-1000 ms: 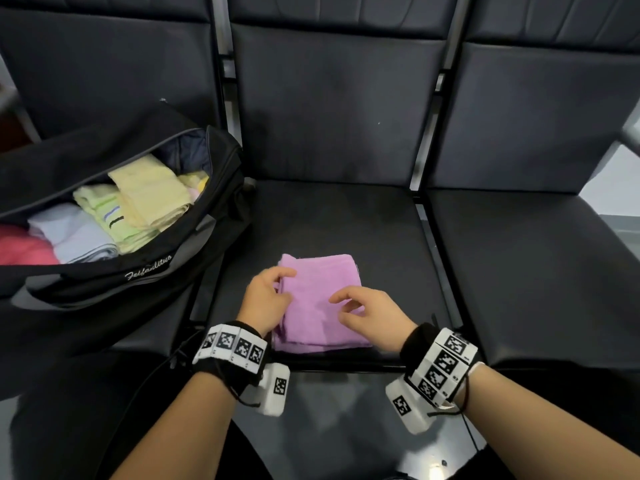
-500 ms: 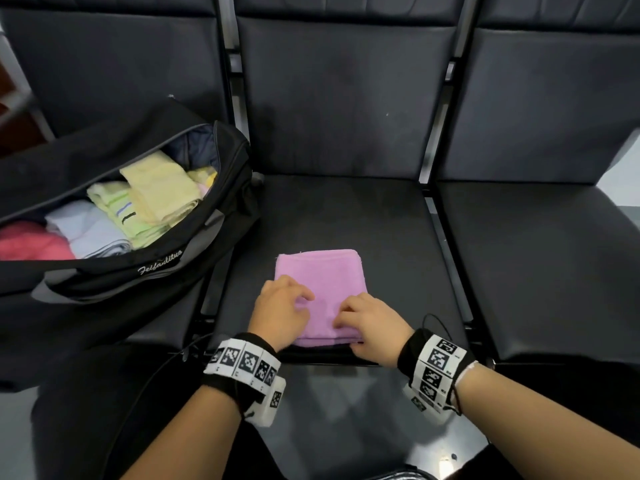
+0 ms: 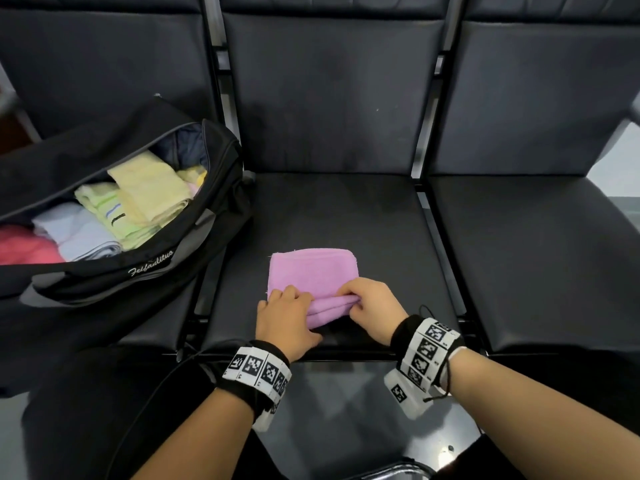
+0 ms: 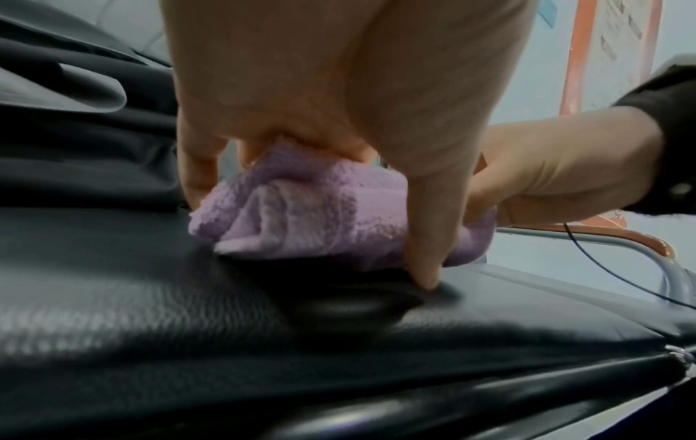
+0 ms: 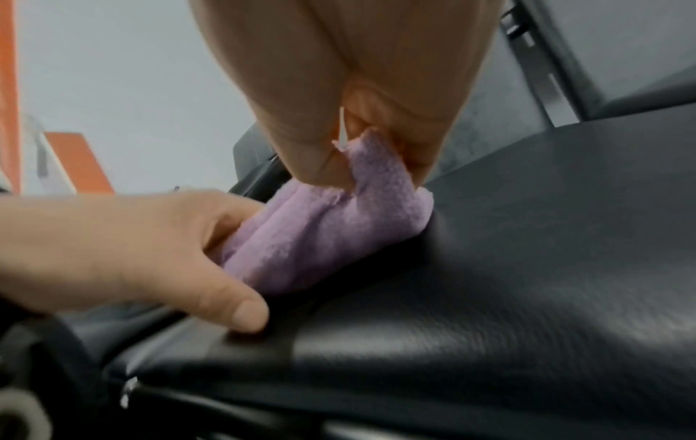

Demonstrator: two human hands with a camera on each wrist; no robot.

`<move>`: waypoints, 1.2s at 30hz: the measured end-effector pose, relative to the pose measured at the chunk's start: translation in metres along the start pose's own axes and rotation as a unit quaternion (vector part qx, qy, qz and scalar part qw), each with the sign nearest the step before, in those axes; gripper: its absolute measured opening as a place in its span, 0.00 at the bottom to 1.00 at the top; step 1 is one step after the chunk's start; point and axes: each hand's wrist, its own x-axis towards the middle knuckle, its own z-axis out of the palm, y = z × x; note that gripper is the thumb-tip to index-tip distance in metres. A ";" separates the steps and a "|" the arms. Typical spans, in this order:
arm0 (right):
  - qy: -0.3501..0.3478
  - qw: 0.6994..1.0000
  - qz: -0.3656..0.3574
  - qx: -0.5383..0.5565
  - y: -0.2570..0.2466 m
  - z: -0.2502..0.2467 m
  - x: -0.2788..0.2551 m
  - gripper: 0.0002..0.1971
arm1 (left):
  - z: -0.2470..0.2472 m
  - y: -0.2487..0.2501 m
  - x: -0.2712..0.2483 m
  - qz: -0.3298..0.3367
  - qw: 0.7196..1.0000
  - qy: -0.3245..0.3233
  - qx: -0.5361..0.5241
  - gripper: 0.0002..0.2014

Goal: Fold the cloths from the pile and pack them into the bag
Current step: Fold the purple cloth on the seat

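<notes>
A row of black padded seats fills the view, with a glossy dark floor below the front edge. On the middle seat both hands work the near edge of a folded pink cloth. The left hand grips the cloth's near left corner, fingers curled over the top and the thumb pressed down on the seat just in front of it. The right hand pinches the near right corner between thumb and fingers, lifting that edge into a soft roll while the far part of the cloth lies flat on the seat. The hands sit close together, with only the raised fold between them. Each wrist wears a black band with black-and-white square markers.

Well off to the left of the left hand, on the next seat, stands an open black bag. Inside it lie folded cloths: yellow, green striped, pale blue and red. The seat beyond the right hand shows only its black padding.
</notes>
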 end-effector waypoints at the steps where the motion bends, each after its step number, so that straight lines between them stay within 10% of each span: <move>1: 0.003 1.000 0.007 0.018 -0.001 -0.003 -0.001 0.16 | 0.000 0.001 0.000 -0.001 1.000 0.007 0.008 0.24; 10: -0.118 0.948 -0.119 -0.270 0.012 0.017 -0.017 0.28 | -0.003 -0.014 0.005 0.031 0.998 0.026 -0.052 0.14; 23: 0.040 0.997 0.064 0.021 0.020 -0.016 0.000 0.03 | -0.020 -0.050 0.010 -0.059 0.917 0.010 -0.395 0.05; 36: 0.090 0.981 0.155 0.072 0.044 -0.011 0.014 0.06 | -0.004 -0.046 0.030 -0.061 0.891 0.041 -0.447 0.07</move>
